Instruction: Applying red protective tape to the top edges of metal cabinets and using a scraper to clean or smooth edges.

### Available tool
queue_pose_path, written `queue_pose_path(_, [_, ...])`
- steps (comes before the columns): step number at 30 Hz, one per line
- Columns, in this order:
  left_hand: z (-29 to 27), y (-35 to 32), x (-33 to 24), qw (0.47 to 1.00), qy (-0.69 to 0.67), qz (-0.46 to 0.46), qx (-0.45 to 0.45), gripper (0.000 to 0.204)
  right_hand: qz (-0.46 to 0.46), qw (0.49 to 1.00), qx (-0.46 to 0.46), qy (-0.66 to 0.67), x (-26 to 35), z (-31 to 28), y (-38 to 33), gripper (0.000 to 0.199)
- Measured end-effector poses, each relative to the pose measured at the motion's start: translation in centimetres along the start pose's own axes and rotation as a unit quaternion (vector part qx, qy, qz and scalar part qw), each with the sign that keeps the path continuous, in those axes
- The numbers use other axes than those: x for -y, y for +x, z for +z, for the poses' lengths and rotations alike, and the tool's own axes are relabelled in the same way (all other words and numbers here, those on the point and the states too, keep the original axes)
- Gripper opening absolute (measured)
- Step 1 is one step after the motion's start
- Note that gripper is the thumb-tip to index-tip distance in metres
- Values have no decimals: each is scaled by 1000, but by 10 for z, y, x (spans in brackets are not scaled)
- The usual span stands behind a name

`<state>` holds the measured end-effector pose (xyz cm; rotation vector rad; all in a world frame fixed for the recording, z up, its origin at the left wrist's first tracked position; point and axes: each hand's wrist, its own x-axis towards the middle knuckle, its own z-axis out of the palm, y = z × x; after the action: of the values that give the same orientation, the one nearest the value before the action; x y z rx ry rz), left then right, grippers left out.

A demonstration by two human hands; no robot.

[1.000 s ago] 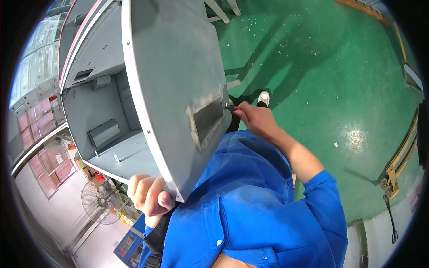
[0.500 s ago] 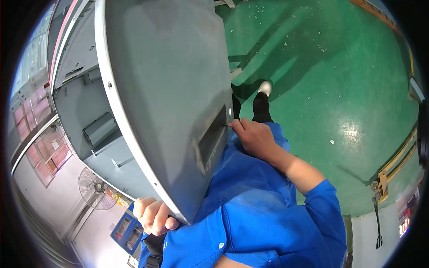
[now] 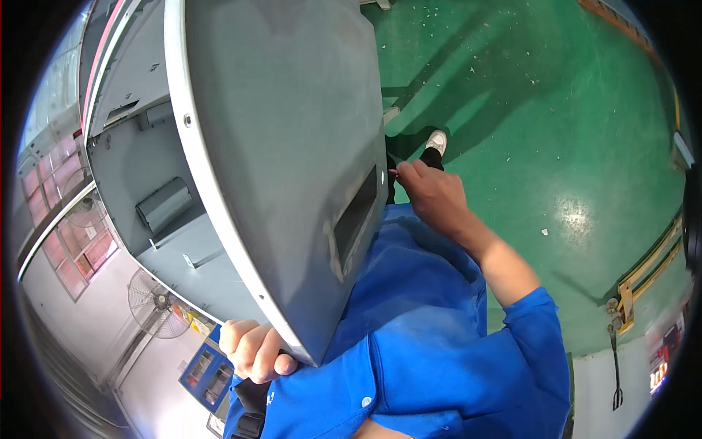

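A large grey metal box (image 3: 285,124) with a pale front rim (image 3: 208,190) stands upright against my body. My left hand (image 3: 256,353) is closed round the near corner of that rim. Low in its side panel is a rectangular cutout (image 3: 356,218), bordered by a rough, lighter strip. Just beyond the panel's right edge, near a small white round spot (image 3: 382,177), my right hand (image 3: 436,194) is closed in a pinch. A thin reddish piece (image 3: 393,173) pokes out from its fingertips; most of it is hidden, so I cannot tell its kind.
Inside the box sits a grey bracket-like part (image 3: 164,205). Beyond it are a standing fan (image 3: 157,301) and a blue cabinet (image 3: 207,374). Small white scraps dot the green floor (image 3: 512,146). A yellow metal frame (image 3: 627,304) stands at the right.
My right hand has drawn back from the cutout's edge, moving up and slightly right with the thin reddish piece. The box appears shifted slightly right in view; my left hand keeps its hold.
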<state>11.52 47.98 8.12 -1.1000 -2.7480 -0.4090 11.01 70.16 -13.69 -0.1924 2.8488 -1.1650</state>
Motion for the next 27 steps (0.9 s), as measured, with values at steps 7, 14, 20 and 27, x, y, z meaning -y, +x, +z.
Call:
queue_pose_path(7, [-8, -1, -11, 997, 26, -68, 39, 46, -36, 997, 36, 64, 17, 15, -36, 10])
queue_pose_path(14, [0, 9, -9, 998, 47, -44, 9, 46, -47, 992, -39, 112, 22, -18, -27, 17])
queue_pose_path(20, [12, 10, -4, 994, 4, 10, -108, 29, -106, 972, -156, 137, 29, -33, -10, 23])
queue_pose_path(27, [13, 16, -10, 990, -11, 24, -137, 23, -150, 976, -135, 88, 27, -33, 18, 17])
